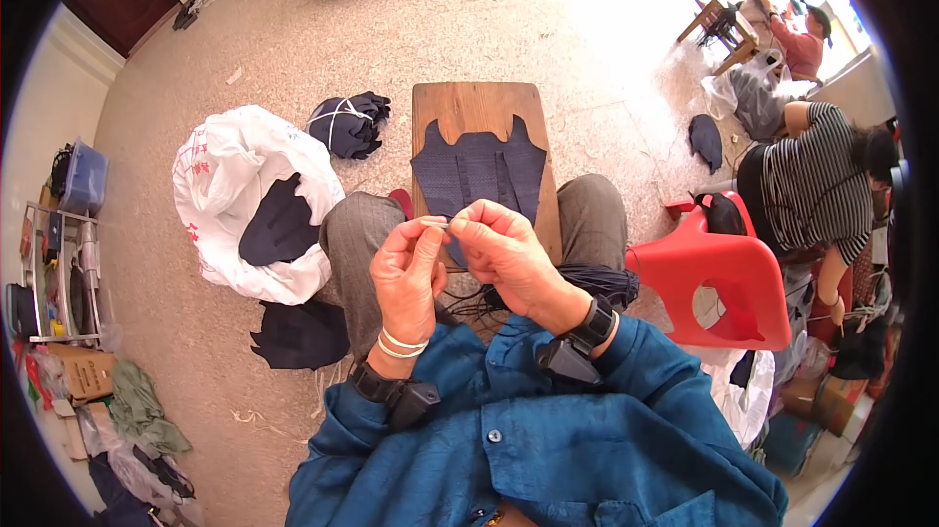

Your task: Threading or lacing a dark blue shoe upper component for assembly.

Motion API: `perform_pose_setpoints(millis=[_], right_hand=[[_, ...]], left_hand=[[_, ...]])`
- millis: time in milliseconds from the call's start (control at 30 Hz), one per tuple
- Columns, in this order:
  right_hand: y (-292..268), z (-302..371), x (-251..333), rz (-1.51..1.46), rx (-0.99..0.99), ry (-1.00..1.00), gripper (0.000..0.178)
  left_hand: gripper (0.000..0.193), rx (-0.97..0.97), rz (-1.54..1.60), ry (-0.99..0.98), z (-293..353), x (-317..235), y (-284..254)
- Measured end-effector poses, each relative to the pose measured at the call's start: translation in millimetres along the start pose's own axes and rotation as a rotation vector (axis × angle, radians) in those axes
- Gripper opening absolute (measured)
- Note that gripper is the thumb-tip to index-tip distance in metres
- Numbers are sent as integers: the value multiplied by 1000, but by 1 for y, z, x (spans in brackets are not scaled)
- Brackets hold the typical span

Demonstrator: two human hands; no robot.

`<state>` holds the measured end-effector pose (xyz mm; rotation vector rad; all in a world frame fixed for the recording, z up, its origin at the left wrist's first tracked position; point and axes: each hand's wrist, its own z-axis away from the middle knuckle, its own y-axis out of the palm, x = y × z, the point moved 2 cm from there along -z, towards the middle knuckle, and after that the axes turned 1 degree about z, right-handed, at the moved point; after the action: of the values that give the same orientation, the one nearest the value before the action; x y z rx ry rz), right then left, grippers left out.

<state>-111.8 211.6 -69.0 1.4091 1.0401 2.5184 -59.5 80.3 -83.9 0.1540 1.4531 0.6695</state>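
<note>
We hold both hands together at the centre of the frame, forearms rising from the lower edge in blue sleeves. Our left hand (pixel 409 275) and right hand (pixel 504 253) meet fingertip to fingertip, pinched, each wrist wearing a black band.

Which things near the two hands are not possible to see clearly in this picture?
- Head view: what the left hand and right hand pinch together is too small to tell.
- The dark cords run under the right wrist, ends hidden.
- The dark fabric piece on the wooden board: its lower edge is behind the hands.
</note>
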Motion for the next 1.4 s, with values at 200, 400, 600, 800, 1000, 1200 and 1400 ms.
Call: perform_pose_setpoints(millis=[200, 400, 600, 800, 1000, 1200, 1400], right_hand=[[9, 0, -4, 62, 3, -8, 13], [1, 2, -1, 378, -26, -220, 13], [0, 7, -1, 656, -14, -386, 10], [3, 10, 0, 734, -53, -458, 9], [4, 9, 1, 694, -57, -449, 9], [-1, 5, -4, 628, -41, -415, 7], [0, 5, -4, 658, -73, -442, 7]], left_hand=[[15, -7, -25, 63, 0, -4, -4], [14, 59, 247, -124, -7, -13, -11], [16, 121, 355, -272, -5, -11, -16], [16, 110, 318, -259, -2, -11, -11], [15, 107, 316, -257, 1, -12, -7], [13, 91, 289, -223, 1, -7, -11], [12, 50, 209, -168, 5, -6, -8]])
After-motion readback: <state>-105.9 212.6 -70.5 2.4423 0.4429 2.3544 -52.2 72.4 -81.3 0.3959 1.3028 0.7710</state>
